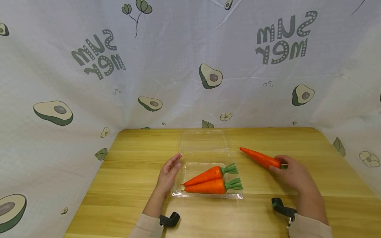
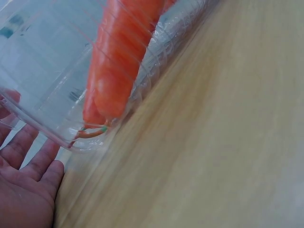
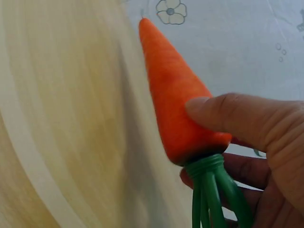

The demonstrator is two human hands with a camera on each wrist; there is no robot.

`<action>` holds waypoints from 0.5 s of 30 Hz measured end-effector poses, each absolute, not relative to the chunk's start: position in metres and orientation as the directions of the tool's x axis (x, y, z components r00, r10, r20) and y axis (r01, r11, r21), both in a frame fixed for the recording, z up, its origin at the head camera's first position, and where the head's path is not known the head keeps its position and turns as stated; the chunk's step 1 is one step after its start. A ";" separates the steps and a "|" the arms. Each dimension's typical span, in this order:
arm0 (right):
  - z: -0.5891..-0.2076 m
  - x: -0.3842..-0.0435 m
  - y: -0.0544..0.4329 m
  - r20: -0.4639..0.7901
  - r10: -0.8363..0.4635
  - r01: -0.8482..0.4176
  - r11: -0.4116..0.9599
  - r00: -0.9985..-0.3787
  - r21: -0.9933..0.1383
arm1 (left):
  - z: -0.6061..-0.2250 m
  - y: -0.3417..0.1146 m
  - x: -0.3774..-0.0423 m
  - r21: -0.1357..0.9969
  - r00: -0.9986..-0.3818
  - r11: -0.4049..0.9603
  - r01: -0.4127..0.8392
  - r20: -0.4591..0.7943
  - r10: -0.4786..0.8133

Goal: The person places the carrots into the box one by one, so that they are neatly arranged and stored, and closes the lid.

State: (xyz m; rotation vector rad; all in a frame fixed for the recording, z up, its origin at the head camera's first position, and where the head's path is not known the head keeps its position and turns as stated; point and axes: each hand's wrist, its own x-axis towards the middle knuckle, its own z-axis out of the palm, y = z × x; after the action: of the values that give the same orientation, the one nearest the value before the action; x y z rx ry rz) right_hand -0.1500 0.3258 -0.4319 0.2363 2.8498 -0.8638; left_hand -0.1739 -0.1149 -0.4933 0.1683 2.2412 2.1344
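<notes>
One-ended pinch

Head: right hand (image 1: pixel 294 173) pinches a tapered, orange, green-stemmed carrot (image 1: pixel 259 157) toward three o'clock of the rectangular clear-plastic box (image 1: pixel 208 196); left hand (image 1: pixel 168 175), fingers extended, sits at nine.

Left wrist: ribbed plastic veils two boxed orange carrots (image 2: pixel 124 59); hand contact unclear.

Right wrist: held at one end, that carrot could swivel; stems cut off.

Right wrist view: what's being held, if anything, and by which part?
A carrot, gripped by the right hand near its thick end, thumb on the orange body, fingers behind the green stalks.
</notes>
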 end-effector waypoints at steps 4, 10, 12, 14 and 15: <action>-0.427 -0.148 0.324 -0.141 0.124 0.183 0.799 -0.982 -0.572 | -0.493 -0.115 -0.174 0.997 -0.993 0.049 0.052 0.046 0.104; -0.416 -0.147 0.310 -0.038 0.104 0.106 0.791 -0.994 -0.602 | -0.494 -0.115 -0.174 0.998 -0.994 0.050 0.048 0.042 0.106; -0.412 -0.146 0.302 -0.022 0.099 0.092 0.782 -0.995 -0.616 | -0.494 -0.115 -0.174 0.998 -0.994 0.048 0.045 0.040 0.105; -0.409 -0.145 0.295 -0.012 0.088 0.076 0.774 -0.996 -0.629 | -0.493 -0.115 -0.174 0.998 -0.994 0.046 0.045 0.040 0.102; -0.408 -0.145 0.291 -0.005 0.079 0.065 0.773 -0.997 -0.631 | -0.493 -0.115 -0.174 0.998 -0.994 0.045 0.047 0.042 0.101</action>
State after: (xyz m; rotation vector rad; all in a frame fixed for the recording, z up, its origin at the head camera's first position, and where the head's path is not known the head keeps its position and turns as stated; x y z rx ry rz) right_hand -0.1452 0.2913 -0.4078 0.1210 2.9790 -1.0582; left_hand -0.1739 -0.1145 -0.4934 0.1586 2.2419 2.1379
